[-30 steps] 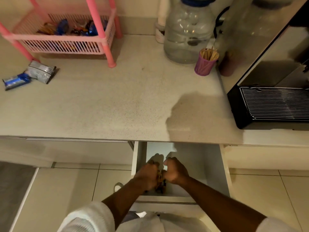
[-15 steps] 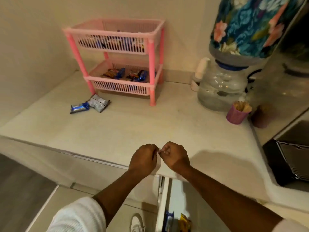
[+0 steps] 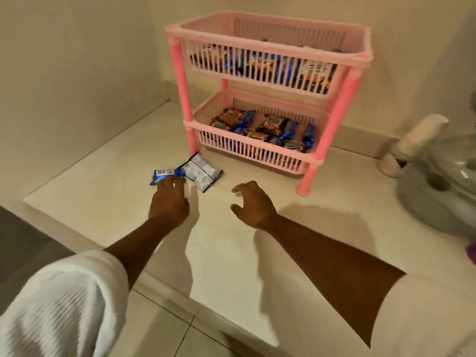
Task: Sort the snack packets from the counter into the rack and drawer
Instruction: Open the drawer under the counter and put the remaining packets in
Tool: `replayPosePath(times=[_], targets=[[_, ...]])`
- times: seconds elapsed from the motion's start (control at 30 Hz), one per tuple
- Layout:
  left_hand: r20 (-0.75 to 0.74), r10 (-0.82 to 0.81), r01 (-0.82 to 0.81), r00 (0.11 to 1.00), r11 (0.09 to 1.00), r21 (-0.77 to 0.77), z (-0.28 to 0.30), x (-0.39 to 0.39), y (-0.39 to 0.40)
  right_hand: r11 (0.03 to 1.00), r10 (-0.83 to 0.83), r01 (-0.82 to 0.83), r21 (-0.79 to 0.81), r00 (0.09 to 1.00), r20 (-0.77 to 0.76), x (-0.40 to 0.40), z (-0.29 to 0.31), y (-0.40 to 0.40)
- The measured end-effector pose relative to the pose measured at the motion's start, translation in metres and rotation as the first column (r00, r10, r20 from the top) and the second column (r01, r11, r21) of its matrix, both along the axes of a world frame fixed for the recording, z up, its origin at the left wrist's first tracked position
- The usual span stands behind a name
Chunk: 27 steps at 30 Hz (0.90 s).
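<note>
Snack packets were what we saw first: a small blue foil packet (image 3: 161,175) and a silvery-white crinkled packet (image 3: 201,173) lay touching each other on the pale stone surface (image 3: 257,253), just in front of the left leg of the pink slatted plastic two-tier rack (image 3: 270,99), whose two baskets both held more wrapped snacks. We found the left hand (image 3: 168,202) reaching flat, fingers extended over the blue packet's near edge, while the right hand (image 3: 253,204) hovered apart from both packets, fingers loosely curled, holding nothing.
</note>
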<state>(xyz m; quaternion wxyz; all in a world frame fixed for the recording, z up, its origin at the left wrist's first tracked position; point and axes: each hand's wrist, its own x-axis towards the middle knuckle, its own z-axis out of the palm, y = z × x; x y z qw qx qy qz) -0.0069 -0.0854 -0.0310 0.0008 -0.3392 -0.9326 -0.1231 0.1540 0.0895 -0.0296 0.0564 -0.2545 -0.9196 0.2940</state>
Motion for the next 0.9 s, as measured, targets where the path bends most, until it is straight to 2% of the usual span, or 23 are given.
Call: replayPosePath(times=[0.1,0.27,0.43,0.53,0.67,0.8,0.9], targets=[[-0.001,0.025,-0.025,1.0,1.0,-0.007,-0.017,-0.047,0.0,0.995,0.074,-0.076,0.06,0.997,0.022,-0.056,-0.011,0.0],[0.004,0.011,-0.011,1.0,0.994,-0.109,-0.046,-0.093,0.004,0.968,0.161,-0.166,0.19,0.986,0.042,-0.116,-0.03,0.001],[0.081,-0.007,0.008,0.997,1.0,-0.01,-0.056,-0.106,0.009,0.917,0.197,-0.224,0.33,0.974,0.115,-0.144,-0.048,0.004],[-0.021,0.0,0.0,1.0,0.999,0.038,-0.055,-0.102,0.01,0.936,0.13,-0.142,0.322,0.99,0.059,-0.147,-0.052,0.0],[-0.104,0.048,-0.049,0.993,0.999,-0.001,-0.051,-0.086,0.01,0.946,0.068,-0.07,0.316,0.998,0.016,-0.134,-0.05,-0.005],[-0.102,0.092,-0.084,0.991,0.993,0.079,-0.047,-0.044,0.019,0.972,-0.011,0.008,0.236,1.0,0.013,-0.099,-0.043,-0.004],[-0.033,0.125,-0.118,0.992,0.977,0.176,-0.045,-0.002,0.026,0.989,-0.128,0.133,0.063,0.989,-0.067,-0.053,-0.037,-0.003]])
